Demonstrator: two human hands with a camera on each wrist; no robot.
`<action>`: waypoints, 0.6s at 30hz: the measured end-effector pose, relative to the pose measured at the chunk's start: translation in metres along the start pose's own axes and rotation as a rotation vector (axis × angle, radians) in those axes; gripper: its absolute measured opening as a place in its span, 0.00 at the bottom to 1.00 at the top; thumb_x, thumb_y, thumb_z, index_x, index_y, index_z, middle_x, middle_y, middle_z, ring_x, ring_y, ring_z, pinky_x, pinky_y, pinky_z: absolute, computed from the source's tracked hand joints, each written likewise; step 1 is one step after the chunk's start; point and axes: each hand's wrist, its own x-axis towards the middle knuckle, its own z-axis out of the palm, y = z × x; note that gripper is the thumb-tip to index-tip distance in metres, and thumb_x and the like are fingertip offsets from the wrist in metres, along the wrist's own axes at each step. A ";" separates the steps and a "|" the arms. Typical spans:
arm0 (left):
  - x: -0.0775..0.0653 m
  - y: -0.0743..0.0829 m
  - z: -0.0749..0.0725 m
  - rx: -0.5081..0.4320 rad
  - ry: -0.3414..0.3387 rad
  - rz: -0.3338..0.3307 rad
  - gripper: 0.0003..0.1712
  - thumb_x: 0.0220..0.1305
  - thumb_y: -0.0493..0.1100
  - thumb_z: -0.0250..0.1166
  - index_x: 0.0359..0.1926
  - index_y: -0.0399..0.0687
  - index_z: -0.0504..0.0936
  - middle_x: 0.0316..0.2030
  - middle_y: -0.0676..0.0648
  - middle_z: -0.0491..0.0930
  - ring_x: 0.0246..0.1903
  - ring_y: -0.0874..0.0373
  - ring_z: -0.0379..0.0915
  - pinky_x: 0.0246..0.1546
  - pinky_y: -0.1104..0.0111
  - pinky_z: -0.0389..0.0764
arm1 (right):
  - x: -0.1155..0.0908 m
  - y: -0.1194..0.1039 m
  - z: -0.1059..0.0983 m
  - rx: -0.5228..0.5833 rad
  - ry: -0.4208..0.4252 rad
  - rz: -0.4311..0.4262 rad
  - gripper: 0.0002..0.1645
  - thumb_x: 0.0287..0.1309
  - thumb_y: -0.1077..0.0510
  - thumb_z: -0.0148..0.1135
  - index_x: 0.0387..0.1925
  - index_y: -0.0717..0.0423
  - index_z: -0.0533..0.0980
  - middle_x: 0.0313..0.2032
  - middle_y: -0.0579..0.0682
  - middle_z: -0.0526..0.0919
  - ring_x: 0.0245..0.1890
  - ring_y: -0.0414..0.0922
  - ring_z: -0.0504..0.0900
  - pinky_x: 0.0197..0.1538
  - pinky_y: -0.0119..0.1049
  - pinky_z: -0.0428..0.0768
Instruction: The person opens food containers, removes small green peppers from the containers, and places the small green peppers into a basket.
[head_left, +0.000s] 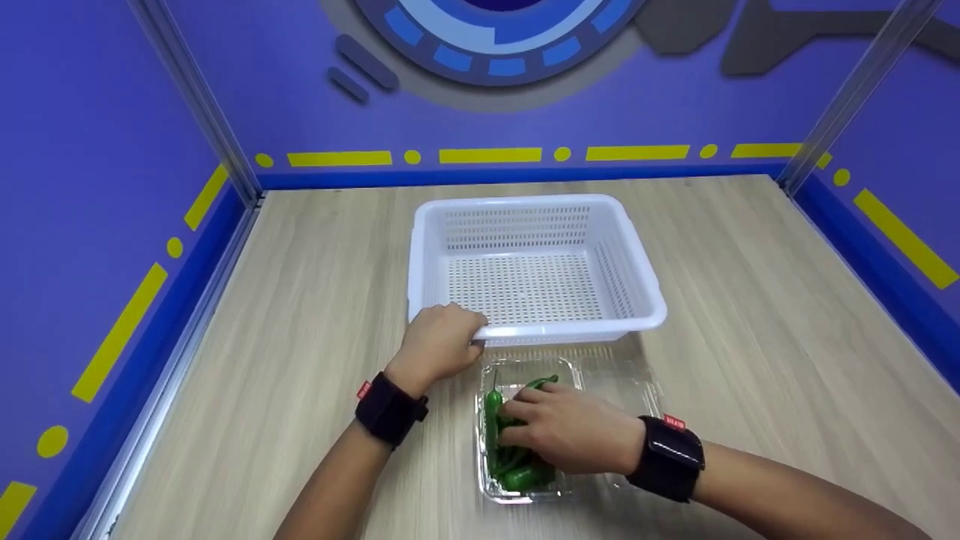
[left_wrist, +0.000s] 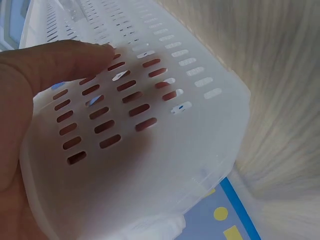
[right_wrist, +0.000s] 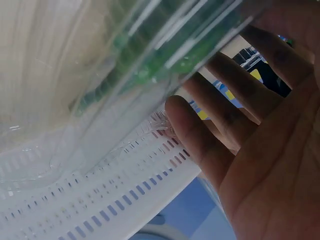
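My left hand (head_left: pixel 442 341) grips the near left corner of a white plastic basket (head_left: pixel 566 331), fingers over the rim. In the left wrist view the thumb (left_wrist: pixel 75 62) presses along the basket's slotted wall (left_wrist: pixel 165 130). A clear plastic box (head_left: pixel 481 491) stands just in front of the basket with several green peppers (head_left: pixel 525 476) inside. My right hand (head_left: pixel 574 431) reaches over the box's right side, fingertips down among the peppers. From the right wrist view, its fingers (right_wrist: pixel 200 135) spread loosely over the box's clear wall, which partly hides the fingertips.
The box's clear lid (head_left: pixel 622 382) lies folded out to the right, partly beneath the right forearm. Inside the basket only its perforated floor (head_left: pixel 525 285) shows. The wooden tabletop (head_left: pixel 315 300) is bounded by blue printed panels (head_left: pixel 300 112) at the back and both sides.
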 end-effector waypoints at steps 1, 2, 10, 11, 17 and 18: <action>0.000 0.000 0.001 0.003 0.003 -0.004 0.08 0.58 0.42 0.66 0.24 0.52 0.77 0.19 0.54 0.75 0.19 0.56 0.69 0.21 0.61 0.72 | 0.001 0.001 0.000 0.002 -0.002 -0.001 0.25 0.46 0.54 0.74 0.49 0.39 0.80 0.51 0.41 0.83 0.50 0.43 0.81 0.48 0.38 0.82; 0.000 0.000 0.001 0.007 0.004 -0.008 0.09 0.58 0.42 0.66 0.23 0.52 0.77 0.20 0.54 0.76 0.19 0.56 0.69 0.21 0.60 0.73 | 0.001 0.001 0.000 0.002 -0.004 -0.001 0.23 0.46 0.54 0.74 0.47 0.39 0.80 0.50 0.41 0.83 0.48 0.42 0.81 0.47 0.37 0.82; 0.000 0.001 0.002 0.024 -0.017 -0.039 0.12 0.59 0.44 0.66 0.21 0.52 0.75 0.18 0.53 0.73 0.18 0.55 0.69 0.20 0.60 0.72 | 0.009 0.008 0.002 0.030 -0.035 -0.004 0.15 0.48 0.53 0.73 0.40 0.39 0.81 0.45 0.40 0.82 0.42 0.41 0.80 0.43 0.37 0.81; 0.001 0.001 0.002 0.024 -0.019 -0.040 0.12 0.59 0.44 0.66 0.21 0.52 0.75 0.18 0.54 0.73 0.18 0.56 0.68 0.21 0.60 0.73 | 0.010 0.009 0.002 0.035 -0.037 -0.004 0.14 0.49 0.53 0.73 0.39 0.38 0.81 0.45 0.40 0.82 0.43 0.41 0.80 0.44 0.37 0.81; 0.001 0.001 0.004 0.027 0.001 -0.038 0.10 0.57 0.44 0.66 0.21 0.52 0.77 0.19 0.54 0.75 0.19 0.56 0.69 0.22 0.60 0.73 | 0.012 0.014 0.004 0.066 -0.025 -0.005 0.09 0.53 0.54 0.69 0.36 0.36 0.82 0.43 0.38 0.81 0.41 0.39 0.78 0.46 0.36 0.78; 0.000 0.001 0.004 0.029 0.010 -0.035 0.10 0.57 0.44 0.66 0.21 0.52 0.77 0.18 0.53 0.75 0.18 0.56 0.69 0.21 0.59 0.73 | 0.013 0.014 0.005 0.066 -0.022 -0.010 0.08 0.53 0.55 0.68 0.35 0.36 0.82 0.42 0.38 0.80 0.41 0.39 0.78 0.45 0.36 0.78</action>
